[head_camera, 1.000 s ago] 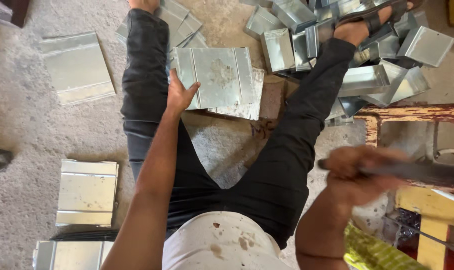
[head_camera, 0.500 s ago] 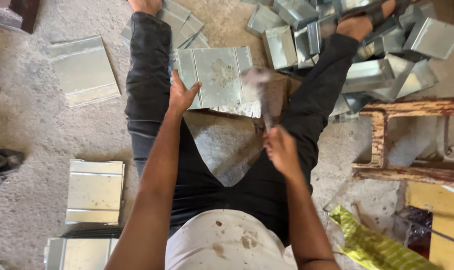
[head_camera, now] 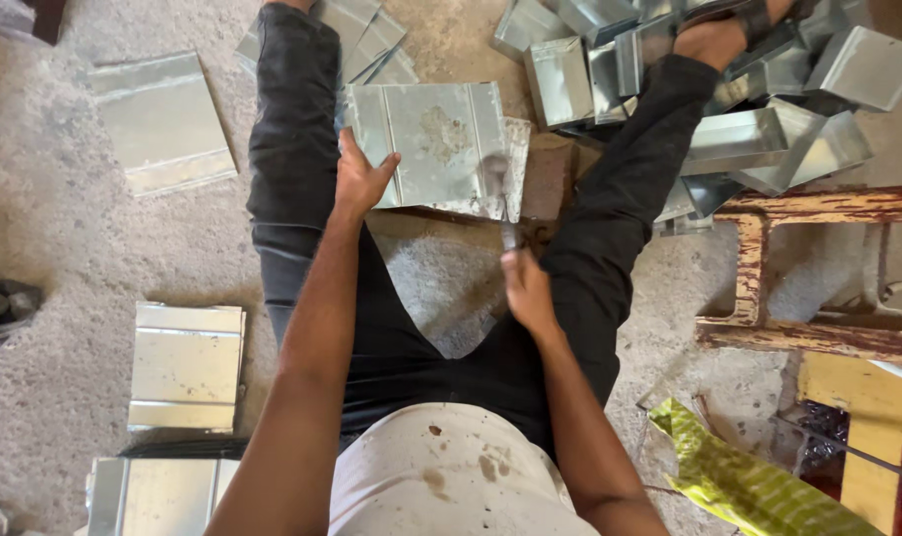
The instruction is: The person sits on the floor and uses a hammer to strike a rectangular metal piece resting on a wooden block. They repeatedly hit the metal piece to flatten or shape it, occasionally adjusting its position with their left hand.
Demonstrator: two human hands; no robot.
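- Head view: a sheet (head_camera: 436, 147) of ribbed metal is laid flat between the legs, at 12 o'clock from the torso.
- Left hand (head_camera: 359, 181) is pressed on its 9 o'clock edge, fingers spread.
- Right hand (head_camera: 526, 290) is closed around a hammer (head_camera: 500, 194), blurred, head over the sheet's 3 o'clock edge.
- Sheet judged light, stiff, sharp-edged; best held flat-palmed near an edge.
- Folded boxes (head_camera: 768, 99) are heaped at 1 o'clock.

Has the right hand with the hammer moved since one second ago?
Yes. The right hand swung from near the wooden stool leftward, bringing the hammer onto the metal sheet.
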